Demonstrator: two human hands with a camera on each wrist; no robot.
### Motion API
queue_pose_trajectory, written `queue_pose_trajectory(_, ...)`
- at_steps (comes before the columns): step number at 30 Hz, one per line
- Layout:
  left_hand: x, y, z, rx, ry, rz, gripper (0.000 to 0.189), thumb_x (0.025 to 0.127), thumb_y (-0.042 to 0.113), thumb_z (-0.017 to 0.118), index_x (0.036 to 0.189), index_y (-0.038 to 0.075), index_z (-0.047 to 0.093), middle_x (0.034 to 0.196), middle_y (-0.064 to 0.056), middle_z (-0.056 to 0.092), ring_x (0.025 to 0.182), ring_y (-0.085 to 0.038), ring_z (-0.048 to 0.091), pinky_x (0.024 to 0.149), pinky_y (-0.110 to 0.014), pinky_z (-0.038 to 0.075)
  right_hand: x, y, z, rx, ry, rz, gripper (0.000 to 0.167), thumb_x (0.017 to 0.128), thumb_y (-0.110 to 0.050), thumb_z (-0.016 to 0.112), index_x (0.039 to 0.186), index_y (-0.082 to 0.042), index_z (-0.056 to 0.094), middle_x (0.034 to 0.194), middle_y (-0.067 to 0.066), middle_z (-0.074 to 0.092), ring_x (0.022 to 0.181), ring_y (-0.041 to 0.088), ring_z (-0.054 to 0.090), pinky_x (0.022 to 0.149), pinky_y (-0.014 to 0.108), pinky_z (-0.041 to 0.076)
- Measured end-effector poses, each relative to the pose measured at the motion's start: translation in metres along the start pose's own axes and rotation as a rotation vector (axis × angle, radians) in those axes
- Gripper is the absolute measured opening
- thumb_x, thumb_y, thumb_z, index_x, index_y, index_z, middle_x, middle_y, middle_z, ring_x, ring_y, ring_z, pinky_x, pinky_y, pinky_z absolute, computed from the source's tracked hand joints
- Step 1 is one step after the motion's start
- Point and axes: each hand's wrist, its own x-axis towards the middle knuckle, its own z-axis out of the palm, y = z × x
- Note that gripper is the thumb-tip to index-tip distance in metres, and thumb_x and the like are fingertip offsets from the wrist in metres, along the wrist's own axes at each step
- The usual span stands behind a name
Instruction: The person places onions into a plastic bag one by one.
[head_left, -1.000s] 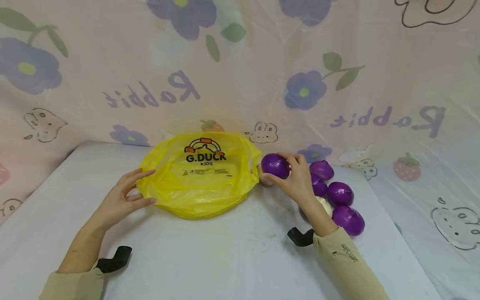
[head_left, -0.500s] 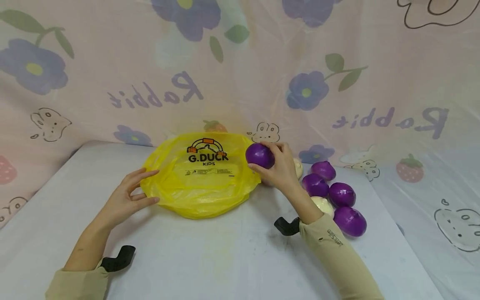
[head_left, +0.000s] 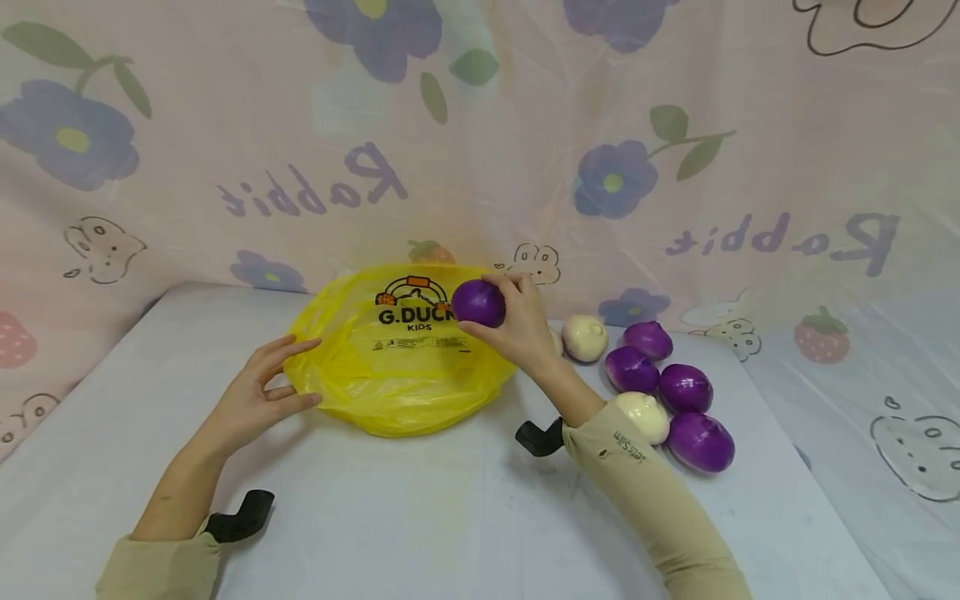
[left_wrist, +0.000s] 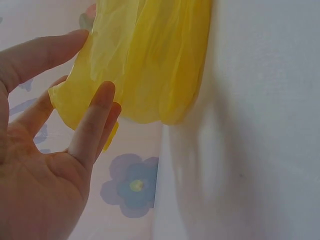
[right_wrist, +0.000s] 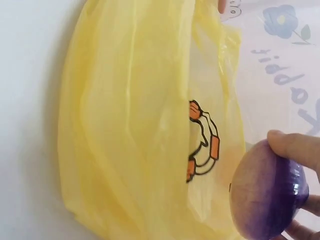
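Observation:
In the head view, a yellow plastic bag printed "G.DUCK KIDS" lies spread at the table's middle. My left hand is at its left edge, fingers spread and mostly straight; in the left wrist view the fingers touch the bag's edge, one partly behind the yellow film. With thumb and fingers, my right hand holds a purple onion-shaped vegetable above the bag's right part. It fades to pale cream on one side, as the right wrist view shows. The bag's inside is mostly hidden.
Several more purple onion-shaped vegetables and a few cream ones lie at the right of the white table. One is partly hidden behind my right hand. A printed cloth hangs close behind the bag.
My right hand has carried the purple onion-shaped vegetable leftward, from beside the bag to above its right part. The left hand stays by the bag's left edge.

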Motion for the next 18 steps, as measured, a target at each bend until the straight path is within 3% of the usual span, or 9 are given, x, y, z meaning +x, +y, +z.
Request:
queue_pose_trajectory(7,0.000,0.000,0.000,-0.004,0.002,-0.010,0.070,0.085,0.005,0.071,0.146,0.002,0.036,0.157,-0.023,0.004,0.129,-0.055,0.033,0.081,-0.008,0.050,0.011,-0.007,0.018,0.041,-0.092,0.081,0.071,0.076,-0.031,0.081,0.136,-0.008,0.050,0.133,0.016,0.042,0.123,0.034,0.043,0.106,0.050,0.043)
queue_pose_trajectory(18,-0.001,0.000,0.002,-0.019,0.001,-0.017,0.071,0.084,0.004,0.070,0.146,0.002,0.036,0.157,-0.022,0.003,0.130,-0.055,0.031,0.082,-0.010,0.051,0.027,-0.011,0.040,0.080,-0.170,0.198,0.069,0.076,-0.024,0.081,0.135,-0.008,0.049,0.136,0.015,0.040,0.123,0.031,0.044,0.107,0.046,0.043)
